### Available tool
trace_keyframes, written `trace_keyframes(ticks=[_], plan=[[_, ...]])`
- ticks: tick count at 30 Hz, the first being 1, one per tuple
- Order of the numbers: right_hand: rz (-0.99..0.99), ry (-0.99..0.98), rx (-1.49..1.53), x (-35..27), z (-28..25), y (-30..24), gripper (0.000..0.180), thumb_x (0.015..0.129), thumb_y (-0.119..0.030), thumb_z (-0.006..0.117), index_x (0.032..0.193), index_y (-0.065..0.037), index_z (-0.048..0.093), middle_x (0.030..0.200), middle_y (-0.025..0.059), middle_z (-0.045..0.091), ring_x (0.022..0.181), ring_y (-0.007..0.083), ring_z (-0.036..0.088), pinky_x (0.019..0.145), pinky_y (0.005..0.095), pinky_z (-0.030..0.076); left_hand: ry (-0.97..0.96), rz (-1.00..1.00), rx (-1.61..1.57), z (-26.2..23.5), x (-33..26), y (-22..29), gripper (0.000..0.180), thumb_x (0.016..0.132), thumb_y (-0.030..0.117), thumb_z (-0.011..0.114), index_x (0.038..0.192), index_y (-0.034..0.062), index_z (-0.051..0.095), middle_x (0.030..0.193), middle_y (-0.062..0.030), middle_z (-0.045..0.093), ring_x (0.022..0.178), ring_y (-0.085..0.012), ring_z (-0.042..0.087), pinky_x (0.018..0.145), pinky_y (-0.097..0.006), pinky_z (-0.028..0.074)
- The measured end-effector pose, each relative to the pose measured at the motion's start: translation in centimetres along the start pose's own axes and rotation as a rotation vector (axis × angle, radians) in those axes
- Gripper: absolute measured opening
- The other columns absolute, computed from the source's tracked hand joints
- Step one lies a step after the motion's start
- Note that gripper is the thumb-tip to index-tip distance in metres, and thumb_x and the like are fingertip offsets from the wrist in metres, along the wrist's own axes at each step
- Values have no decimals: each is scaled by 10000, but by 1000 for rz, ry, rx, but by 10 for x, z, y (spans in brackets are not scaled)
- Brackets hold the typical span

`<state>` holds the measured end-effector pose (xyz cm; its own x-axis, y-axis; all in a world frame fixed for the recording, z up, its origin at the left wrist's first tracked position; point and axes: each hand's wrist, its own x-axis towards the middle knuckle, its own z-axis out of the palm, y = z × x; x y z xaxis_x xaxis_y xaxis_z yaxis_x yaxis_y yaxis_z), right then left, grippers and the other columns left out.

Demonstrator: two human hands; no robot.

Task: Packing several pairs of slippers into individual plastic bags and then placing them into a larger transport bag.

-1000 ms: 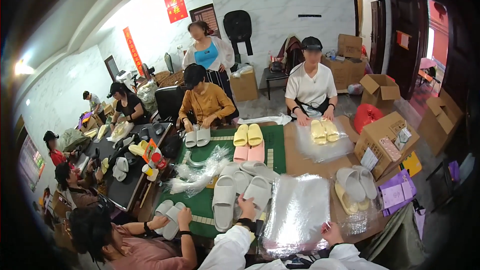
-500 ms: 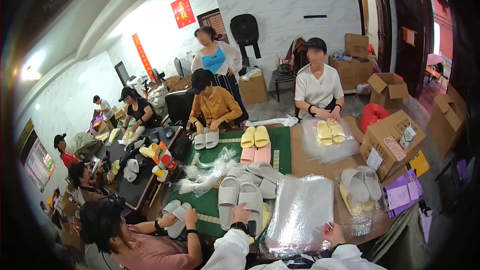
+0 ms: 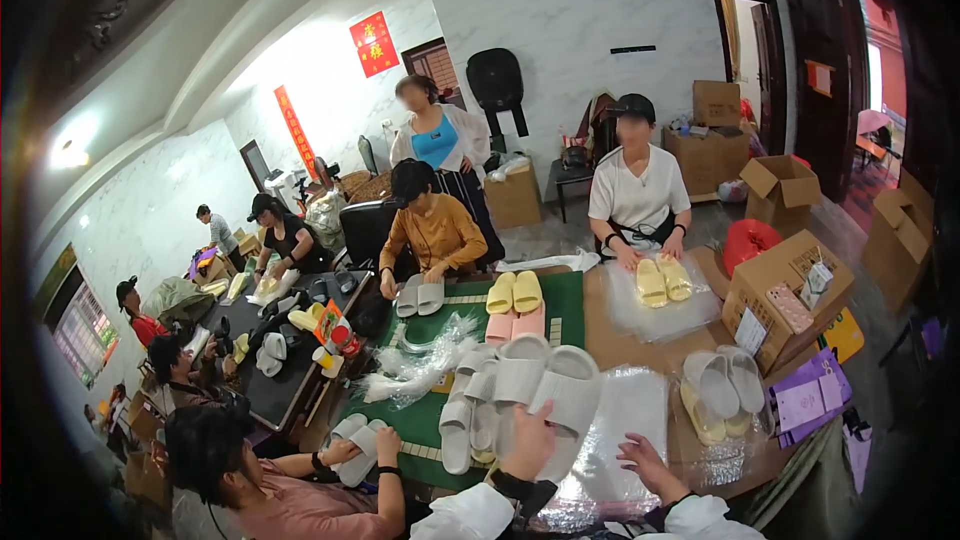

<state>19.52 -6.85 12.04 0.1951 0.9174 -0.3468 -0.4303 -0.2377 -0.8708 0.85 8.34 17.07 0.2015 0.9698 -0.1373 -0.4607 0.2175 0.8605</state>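
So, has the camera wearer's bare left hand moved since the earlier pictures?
Yes: judged against the flat green table mat, the bare left hand has shifted rightward, with grey open-toed slippers.

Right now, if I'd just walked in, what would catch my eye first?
Probably the two pale grey slippers in the left hand, large at front centre. Just beyond, yellow slippers and pink slippers stand out against the green mat. Higher up, a red square poster glows on the pale wall.

Red wall poster [image 3: 375, 44], dark door [image 3: 815, 25], open cardboard box [image 3: 784, 208]
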Motion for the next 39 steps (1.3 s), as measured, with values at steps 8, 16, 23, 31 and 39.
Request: trace_keyframes(ticks=[8, 16, 23, 31, 39], plan=[[-352, 154, -164, 7, 9, 3, 462, 777, -19, 557, 1196, -39, 365, 1130, 103, 508, 1011, 201, 501, 838, 309, 418, -58, -391, -241, 53, -26, -77, 381, 828, 35, 570, 1132, 109, 353, 1074, -59, 483, 993, -227, 502, 786, -346, 438], [-241, 183, -365, 47, -105, 70, 436, 754, -69, 590, 1159, -8, 442, 1063, 155, 560, 981, 252, 540, 838, 329, 427, -1288, -457, 258, 154, -170, 98, 260, 893, 174, 496, 1109, 33, 528, 1140, -79, 531, 1071, -172, 490, 941, -297, 351], [-334, 226, -651, 53, -124, 70, 324, 752, -122, 591, 1045, 9, 550, 1007, 183, 610, 949, 267, 583, 801, 342, 447, -1961, 33, -34, 176, -222, 158, 355, 849, 200, 587, 1107, -39, 545, 1088, -173, 564, 973, -316, 535, 829, -403, 411], [-171, 221, -858, 37, -101, 22, 378, 762, -160, 571, 1100, -6, 503, 986, 188, 602, 937, 311, 576, 790, 360, 437, -1566, -135, 521, 130, -191, 113, 275, 886, 175, 521, 1116, 30, 558, 1045, -86, 583, 1002, -152, 523, 881, -310, 404], [-257, 405, -1063, 35, -79, 24, 346, 745, -68, 551, 1067, 38, 484, 1021, 233, 566, 973, 361, 536, 830, 378, 419, -1013, -349, 1654, -50, -119, -104, 329, 818, 287, 477, 931, 12, 618, 961, -235, 595, 891, -388, 563, 818, -444, 427]])
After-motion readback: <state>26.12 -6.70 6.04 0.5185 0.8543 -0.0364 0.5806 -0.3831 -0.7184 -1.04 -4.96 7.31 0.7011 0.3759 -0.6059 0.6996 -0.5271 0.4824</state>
